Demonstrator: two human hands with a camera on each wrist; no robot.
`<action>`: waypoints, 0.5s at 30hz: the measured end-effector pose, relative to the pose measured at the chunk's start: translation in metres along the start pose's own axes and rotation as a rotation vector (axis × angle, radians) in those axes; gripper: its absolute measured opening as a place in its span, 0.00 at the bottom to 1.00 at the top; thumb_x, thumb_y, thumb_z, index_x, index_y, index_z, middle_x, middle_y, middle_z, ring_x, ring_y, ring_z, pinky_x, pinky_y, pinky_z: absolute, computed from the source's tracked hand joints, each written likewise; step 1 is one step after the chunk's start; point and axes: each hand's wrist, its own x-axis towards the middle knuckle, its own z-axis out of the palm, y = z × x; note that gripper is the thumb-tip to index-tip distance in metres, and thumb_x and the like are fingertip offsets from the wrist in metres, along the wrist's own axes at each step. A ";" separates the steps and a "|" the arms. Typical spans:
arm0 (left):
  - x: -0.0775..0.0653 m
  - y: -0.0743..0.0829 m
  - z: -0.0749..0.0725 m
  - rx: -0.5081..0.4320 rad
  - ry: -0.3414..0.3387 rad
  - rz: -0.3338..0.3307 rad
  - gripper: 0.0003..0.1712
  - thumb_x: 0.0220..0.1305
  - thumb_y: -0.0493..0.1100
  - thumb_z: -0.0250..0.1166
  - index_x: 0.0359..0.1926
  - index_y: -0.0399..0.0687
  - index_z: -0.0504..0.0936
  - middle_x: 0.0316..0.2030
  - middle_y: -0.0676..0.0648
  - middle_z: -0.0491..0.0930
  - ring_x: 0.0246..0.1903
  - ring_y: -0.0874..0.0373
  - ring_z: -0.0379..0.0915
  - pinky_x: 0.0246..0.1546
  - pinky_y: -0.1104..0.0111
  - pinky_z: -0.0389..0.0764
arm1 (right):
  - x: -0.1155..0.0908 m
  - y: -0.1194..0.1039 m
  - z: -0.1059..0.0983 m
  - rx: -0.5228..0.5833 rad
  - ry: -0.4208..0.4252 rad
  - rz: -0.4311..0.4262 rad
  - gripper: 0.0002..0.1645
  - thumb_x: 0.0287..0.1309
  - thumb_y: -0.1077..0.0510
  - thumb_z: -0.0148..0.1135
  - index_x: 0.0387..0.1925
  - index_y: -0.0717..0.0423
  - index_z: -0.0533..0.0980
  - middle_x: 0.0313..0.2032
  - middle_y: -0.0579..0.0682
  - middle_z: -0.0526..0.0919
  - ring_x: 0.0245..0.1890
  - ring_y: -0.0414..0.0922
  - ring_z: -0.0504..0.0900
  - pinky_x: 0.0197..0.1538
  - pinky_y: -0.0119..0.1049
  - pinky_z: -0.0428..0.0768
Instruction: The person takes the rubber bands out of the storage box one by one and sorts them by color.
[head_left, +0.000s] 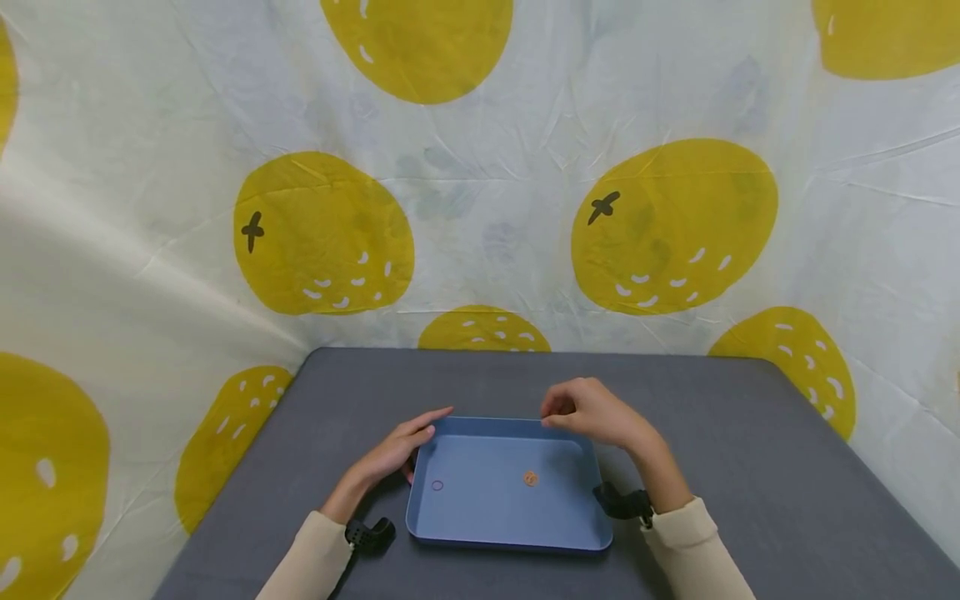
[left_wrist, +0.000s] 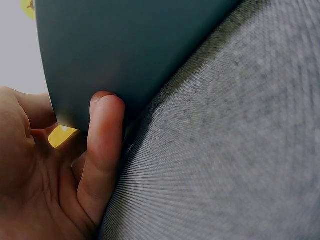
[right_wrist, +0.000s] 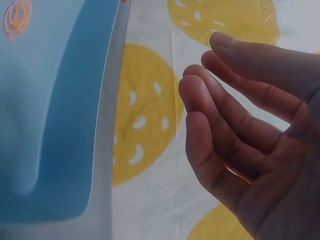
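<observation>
A shallow blue tray [head_left: 510, 533] lies on the grey table surface. On its floor are a thin dark reddish ring [head_left: 437, 485] at the left and a small tangle of orange loops [head_left: 530, 478] right of the middle. My left hand [head_left: 393, 450] holds the tray's left side near the far corner, and a fingertip [left_wrist: 107, 107] presses the outer wall low down. Over the far rim, toward the right, hovers my right hand [head_left: 588, 411]. Its fingers [right_wrist: 200, 137] are loosely bent, and nothing shows between them and the thumb in the right wrist view.
Grey cloth [head_left: 750, 500] covers the table around the tray. A white curtain with large yellow fruit prints [head_left: 322, 233] hangs behind and at both sides. Each wrist wears a black camera mount, the right one [head_left: 624, 502] close beside the tray's right edge.
</observation>
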 end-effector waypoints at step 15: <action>0.000 0.001 0.000 -0.003 -0.002 -0.009 0.28 0.85 0.52 0.44 0.81 0.66 0.60 0.78 0.37 0.58 0.31 0.52 0.81 0.20 0.63 0.83 | 0.018 -0.015 0.017 0.037 -0.042 -0.038 0.05 0.65 0.56 0.70 0.38 0.53 0.86 0.33 0.43 0.89 0.31 0.36 0.83 0.38 0.31 0.82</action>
